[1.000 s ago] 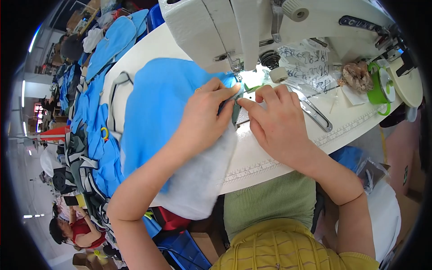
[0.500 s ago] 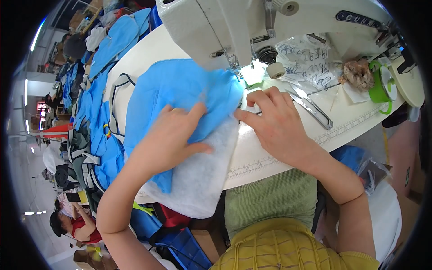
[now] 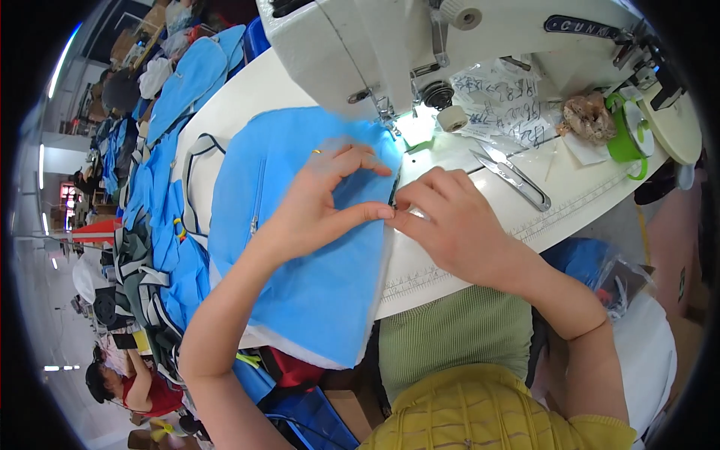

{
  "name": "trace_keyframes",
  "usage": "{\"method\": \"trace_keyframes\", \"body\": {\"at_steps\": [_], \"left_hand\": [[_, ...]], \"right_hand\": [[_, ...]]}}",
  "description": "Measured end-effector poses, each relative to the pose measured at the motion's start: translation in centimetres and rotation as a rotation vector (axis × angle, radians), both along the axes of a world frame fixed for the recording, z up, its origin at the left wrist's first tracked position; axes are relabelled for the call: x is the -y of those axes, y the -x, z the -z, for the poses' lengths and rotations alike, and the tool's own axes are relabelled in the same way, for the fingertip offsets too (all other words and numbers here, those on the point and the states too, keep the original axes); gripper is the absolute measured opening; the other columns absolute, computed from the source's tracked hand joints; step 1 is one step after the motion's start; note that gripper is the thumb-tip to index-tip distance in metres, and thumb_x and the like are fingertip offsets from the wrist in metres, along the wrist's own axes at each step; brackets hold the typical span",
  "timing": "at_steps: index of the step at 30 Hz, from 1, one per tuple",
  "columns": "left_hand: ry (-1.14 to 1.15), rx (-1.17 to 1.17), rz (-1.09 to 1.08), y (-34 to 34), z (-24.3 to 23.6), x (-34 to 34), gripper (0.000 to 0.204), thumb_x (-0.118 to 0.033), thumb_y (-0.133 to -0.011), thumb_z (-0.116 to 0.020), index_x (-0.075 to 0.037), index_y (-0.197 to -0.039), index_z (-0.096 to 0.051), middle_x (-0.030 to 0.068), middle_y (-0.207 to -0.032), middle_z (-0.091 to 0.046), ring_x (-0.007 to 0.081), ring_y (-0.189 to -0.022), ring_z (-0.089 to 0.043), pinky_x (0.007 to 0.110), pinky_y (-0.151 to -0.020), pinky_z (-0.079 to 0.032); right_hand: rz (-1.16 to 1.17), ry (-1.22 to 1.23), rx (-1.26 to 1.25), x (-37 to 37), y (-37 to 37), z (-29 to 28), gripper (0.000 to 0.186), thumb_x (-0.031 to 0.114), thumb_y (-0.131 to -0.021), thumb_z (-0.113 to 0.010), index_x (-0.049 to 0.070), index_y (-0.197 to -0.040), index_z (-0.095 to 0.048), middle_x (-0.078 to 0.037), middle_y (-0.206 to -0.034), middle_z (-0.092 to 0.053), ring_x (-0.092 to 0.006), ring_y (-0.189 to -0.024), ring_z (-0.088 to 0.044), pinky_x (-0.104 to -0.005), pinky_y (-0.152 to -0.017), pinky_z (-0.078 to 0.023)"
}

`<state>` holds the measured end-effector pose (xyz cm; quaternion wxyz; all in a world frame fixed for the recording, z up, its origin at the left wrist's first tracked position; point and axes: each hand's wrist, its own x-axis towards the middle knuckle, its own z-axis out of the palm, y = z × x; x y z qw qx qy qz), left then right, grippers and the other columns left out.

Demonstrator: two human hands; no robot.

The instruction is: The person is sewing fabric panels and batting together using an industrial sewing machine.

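A blue fabric panel with a zipper lies spread over white padding, whose edge shows along its lower border. The panel's upper right corner reaches under the needle area of a white sewing machine. My left hand is over the panel, its fingers arched and apart from the thumb. That thumb tip touches the panel's right edge, beside my right hand's fingertips. My right hand pinches a thin dark edging strip at this edge. How far the strip runs beneath the fingers is hidden.
Thread snips lie right of my right hand, near a plastic bag with papers. A green tape dispenser stands farther right. Blue and grey fabric pieces are heaped at the left. A person in red is beyond.
The blue panel now lies flat over the white padding, which was largely exposed before, and its zipper shows. My left hand moved right and up toward the edge, meeting my right hand.
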<state>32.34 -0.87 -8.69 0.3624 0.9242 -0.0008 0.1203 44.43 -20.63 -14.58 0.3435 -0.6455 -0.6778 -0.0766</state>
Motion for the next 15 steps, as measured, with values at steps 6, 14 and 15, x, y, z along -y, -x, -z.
{"method": "trace_keyframes", "body": {"at_steps": [6, 14, 15], "left_hand": [[-0.021, 0.018, 0.05, -0.2, 4.1, -2.2, 0.017, -0.011, -0.09, -0.078, -0.004, -0.097, -0.064, 0.0088, -0.109, -0.069, 0.0268, -0.105, -0.061, 0.038, -0.098, -0.046], [0.42, -0.028, -0.069, 0.3, 4.5, -2.5, 0.005, -0.005, -0.101, -0.066, -0.002, -0.099, -0.062, 0.0084, -0.109, -0.072, 0.0171, -0.1, -0.061, 0.03, -0.095, -0.047], [0.481, -0.046, -0.07, 0.3, 4.5, -2.6, 0.007, -0.006, -0.104, -0.063, -0.001, -0.1, -0.061, 0.0083, -0.111, -0.072, 0.0148, -0.101, -0.06, 0.028, -0.094, -0.047]], "right_hand": [[-0.004, -0.048, -0.124, 0.3, 2.1, -0.3, 0.027, 0.01, -0.082, -0.067, 0.002, -0.108, -0.065, -0.008, -0.109, -0.062, -0.026, -0.101, -0.059, -0.0381, -0.085, -0.048], [0.225, -0.128, -0.079, -1.4, 3.8, -0.7, 0.039, 0.007, -0.077, -0.077, 0.002, -0.114, -0.065, -0.013, -0.117, -0.062, -0.0324, -0.114, -0.061, -0.043, -0.094, -0.053], [0.22, -0.129, 0.017, -1.7, 3.8, -0.3, 0.033, 0.009, -0.078, -0.072, 0.0, -0.109, -0.065, -0.015, -0.114, -0.062, -0.0333, -0.115, -0.06, -0.0451, -0.101, -0.052]]}}
